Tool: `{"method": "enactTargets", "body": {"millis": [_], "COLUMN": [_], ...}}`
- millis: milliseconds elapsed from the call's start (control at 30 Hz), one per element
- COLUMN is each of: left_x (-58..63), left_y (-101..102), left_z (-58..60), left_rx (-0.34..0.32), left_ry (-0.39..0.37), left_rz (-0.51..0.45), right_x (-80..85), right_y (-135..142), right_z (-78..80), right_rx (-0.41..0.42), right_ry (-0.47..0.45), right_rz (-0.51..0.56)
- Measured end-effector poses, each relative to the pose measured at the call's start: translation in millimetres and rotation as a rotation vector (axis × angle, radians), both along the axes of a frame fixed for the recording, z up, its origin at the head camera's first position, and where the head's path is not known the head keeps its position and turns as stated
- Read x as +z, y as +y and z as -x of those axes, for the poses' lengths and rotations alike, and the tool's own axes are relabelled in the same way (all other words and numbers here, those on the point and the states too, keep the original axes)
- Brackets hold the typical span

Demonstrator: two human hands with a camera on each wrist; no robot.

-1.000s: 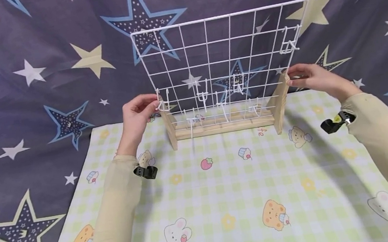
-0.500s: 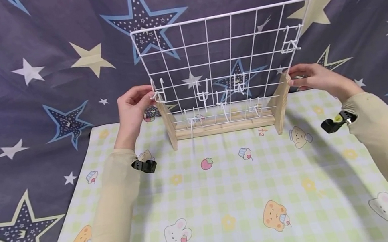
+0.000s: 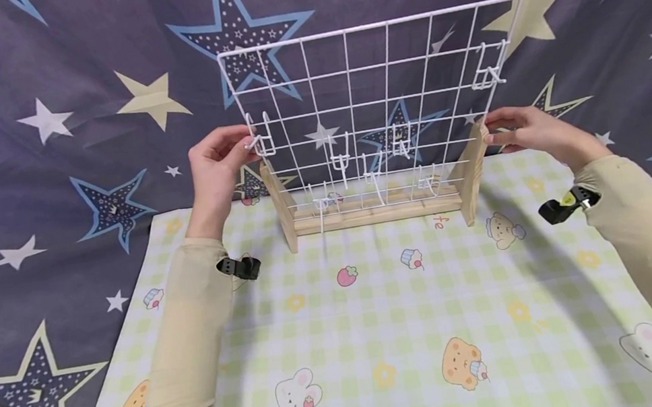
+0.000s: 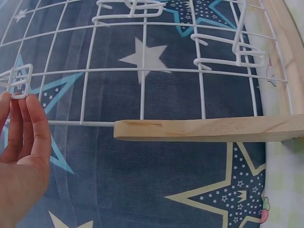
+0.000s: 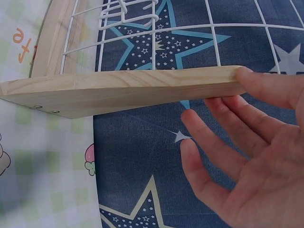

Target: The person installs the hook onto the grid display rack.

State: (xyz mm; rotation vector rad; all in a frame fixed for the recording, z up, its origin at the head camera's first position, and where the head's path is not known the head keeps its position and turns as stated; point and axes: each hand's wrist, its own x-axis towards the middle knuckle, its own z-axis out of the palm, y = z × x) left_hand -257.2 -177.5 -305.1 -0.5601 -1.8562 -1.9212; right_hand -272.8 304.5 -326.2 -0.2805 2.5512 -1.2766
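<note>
A white wire grid panel (image 3: 365, 27) stands upright in a light wooden stand (image 3: 376, 215). At the panel's left edge, my left hand (image 3: 213, 170) pinches a small white wire hook (image 3: 270, 132) between thumb and fingers. The left wrist view shows the fingertips at the lower bar of this hook (image 4: 31, 78), above the end of the left wooden upright (image 4: 204, 129). My right hand (image 3: 527, 131) holds the top of the right wooden upright (image 3: 472, 175). Its thumb lies on one side in the right wrist view, with fingers against the other (image 5: 280, 90).
Several other white hooks (image 3: 341, 161) hang on the lower and middle grid. Another hook (image 3: 487, 77) hangs near the upper right edge. Below lies a green-and-white checked tablecloth (image 3: 341, 324) with cartoon prints. A dark star-patterned curtain (image 3: 98, 41) rises close behind the stand.
My left hand has moved up along the panel's left edge, and the hook it pinches has risen with it. The right hand keeps its place on the upright.
</note>
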Motion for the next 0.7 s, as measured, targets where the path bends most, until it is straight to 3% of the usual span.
{"method": "enactTargets", "body": {"millis": [700], "left_x": [20.8], "left_y": [3.8], "left_z": [9.8], "left_rx": [-0.003], "left_ry": [0.052], "left_rz": [-0.041], "right_x": [1.6], "right_y": [-0.6], "right_z": [-0.3], "right_rx": [-0.001], "right_ry": [-0.037], "right_rz": [0.025]}}
